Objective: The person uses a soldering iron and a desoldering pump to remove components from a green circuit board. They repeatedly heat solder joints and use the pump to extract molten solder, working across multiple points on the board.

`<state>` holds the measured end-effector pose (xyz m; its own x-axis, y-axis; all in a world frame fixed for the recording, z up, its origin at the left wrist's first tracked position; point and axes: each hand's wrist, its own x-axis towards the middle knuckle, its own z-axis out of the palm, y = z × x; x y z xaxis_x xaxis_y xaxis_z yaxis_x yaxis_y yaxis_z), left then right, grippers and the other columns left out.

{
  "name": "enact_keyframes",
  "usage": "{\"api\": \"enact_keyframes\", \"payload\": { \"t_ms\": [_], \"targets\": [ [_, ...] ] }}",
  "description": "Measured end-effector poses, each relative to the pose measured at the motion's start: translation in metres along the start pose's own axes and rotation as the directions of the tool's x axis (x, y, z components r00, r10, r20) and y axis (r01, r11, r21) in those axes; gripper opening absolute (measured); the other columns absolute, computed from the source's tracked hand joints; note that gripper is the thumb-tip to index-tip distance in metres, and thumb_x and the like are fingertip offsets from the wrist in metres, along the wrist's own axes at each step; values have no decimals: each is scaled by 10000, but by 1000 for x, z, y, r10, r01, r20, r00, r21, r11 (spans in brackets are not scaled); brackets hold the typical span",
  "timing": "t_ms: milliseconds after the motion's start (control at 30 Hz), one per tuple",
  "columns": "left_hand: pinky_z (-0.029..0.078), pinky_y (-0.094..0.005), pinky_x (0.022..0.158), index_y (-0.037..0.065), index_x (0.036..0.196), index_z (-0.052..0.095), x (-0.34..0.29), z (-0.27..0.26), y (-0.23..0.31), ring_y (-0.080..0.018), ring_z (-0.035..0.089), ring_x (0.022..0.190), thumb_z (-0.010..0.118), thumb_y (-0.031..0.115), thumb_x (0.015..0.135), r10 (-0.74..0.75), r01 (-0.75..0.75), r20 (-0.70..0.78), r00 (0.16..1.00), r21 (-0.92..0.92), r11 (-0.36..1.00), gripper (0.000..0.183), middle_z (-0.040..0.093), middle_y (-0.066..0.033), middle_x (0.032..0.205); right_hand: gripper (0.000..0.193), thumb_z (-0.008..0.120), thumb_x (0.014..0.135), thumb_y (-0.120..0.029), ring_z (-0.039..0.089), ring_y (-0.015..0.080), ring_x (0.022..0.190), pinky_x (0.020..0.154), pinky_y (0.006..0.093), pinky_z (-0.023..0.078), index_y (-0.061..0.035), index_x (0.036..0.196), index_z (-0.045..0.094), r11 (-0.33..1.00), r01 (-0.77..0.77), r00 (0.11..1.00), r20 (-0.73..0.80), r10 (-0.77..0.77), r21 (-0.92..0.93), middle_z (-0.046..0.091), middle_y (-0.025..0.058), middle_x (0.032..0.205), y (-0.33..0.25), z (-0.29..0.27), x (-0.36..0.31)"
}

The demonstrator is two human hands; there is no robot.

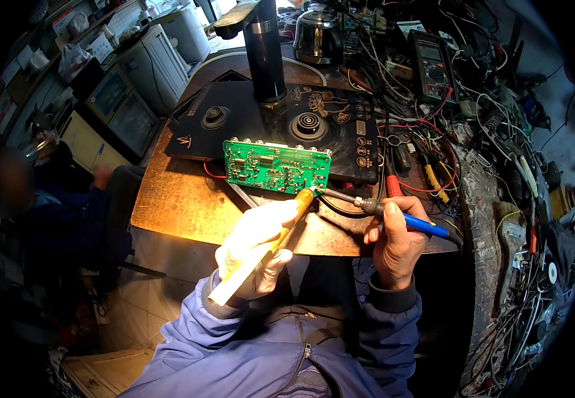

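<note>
A green circuit board stands tilted on its edge at the front of a black glass-topped appliance. My left hand, brightly lit, is closed round a yellowish stick. The stick's far end meets the board's lower right corner; I cannot make out its exact kind. In my right hand is a soldering iron with a blue handle, held like a pen. Its metal shaft points left, and the tip is at or very near the same corner, close to the stick's end. Whether it touches is too small to tell.
A black cylinder rises behind the board, with a glass kettle farther back. Tangled cables, pliers and a multimeter crowd the right. A seated person is at the left, beyond the wooden table edge.
</note>
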<state>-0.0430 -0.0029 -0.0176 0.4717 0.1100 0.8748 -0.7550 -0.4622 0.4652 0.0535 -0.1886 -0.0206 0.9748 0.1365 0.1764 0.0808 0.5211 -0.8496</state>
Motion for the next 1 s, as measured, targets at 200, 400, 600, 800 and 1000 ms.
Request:
{"api": "enact_keyframes", "payload": {
  "t_ms": [200,400,600,800,1000],
  "targets": [
    [504,-493,904,-52,1130,525,3,1,-1,-407,628,1031,653,116,896,29,-29,4,1000,17,999,315,632,-279,1077,117,619,907,-82,545,99,517,502,235,484,16,907,556,1000,0,1000,3,0,-1,577,51,682,0,0,-1],
    [513,-487,891,-66,1103,545,6,3,2,-405,637,1014,659,100,888,21,-21,-4,1000,37,999,295,641,-280,1058,122,621,904,-85,545,100,518,503,233,483,17,905,555,1000,2,1000,4,-2,-11,577,52,681,0,-1,0],
    [519,-473,884,-58,1071,578,8,8,0,-389,647,1001,685,111,874,21,-21,-28,999,20,1000,281,652,-271,1039,112,612,890,-70,531,104,502,484,239,481,21,901,548,998,68,995,-68,-66,16,579,83,690,3,-2,-4],
    [537,-462,847,-31,1055,566,18,5,2,-375,659,956,708,132,857,73,-97,131,989,184,978,294,662,-238,1003,120,612,886,-74,517,108,487,478,246,487,17,910,537,986,142,983,-128,-131,82,582,95,693,4,-2,-5],
    [557,-424,808,-21,989,601,33,16,6,-357,676,915,751,85,789,134,-203,227,964,312,928,271,682,-208,946,117,610,888,-69,521,112,489,481,247,487,21,910,538,985,136,984,-131,-121,108,582,93,691,3,-2,-6]
  ]
}}
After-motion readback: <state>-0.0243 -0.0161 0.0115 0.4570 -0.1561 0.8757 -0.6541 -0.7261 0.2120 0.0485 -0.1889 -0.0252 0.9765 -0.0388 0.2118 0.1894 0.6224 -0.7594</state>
